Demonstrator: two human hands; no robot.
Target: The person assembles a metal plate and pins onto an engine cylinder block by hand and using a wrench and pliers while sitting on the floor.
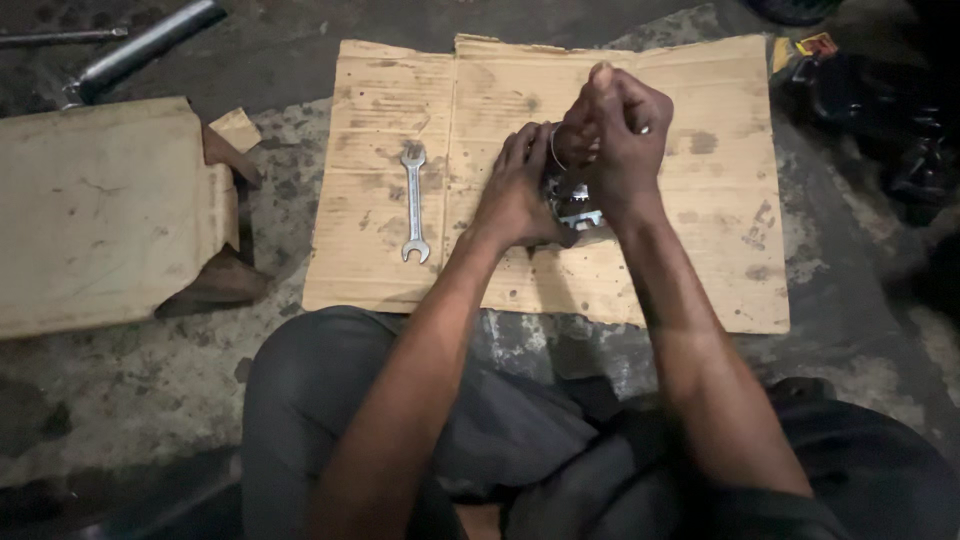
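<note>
A small metal part (574, 205) was held over the middle of a flattened sheet of cardboard (700, 270) on the concrete floor. The left hand (515, 195) was wrapped around the part from the side, fingers curled against it. The right hand (612, 135) was closed in a fist above it, gripping something at its top; what exactly could not be told. A double-ended spanner (414, 203) lay unused on the cardboard, just left of the hands. The work appeared to be midway, with the part not yet set down.

Wrench (414, 201) on cardboard (700, 270), left of hands (520, 195)
</note>
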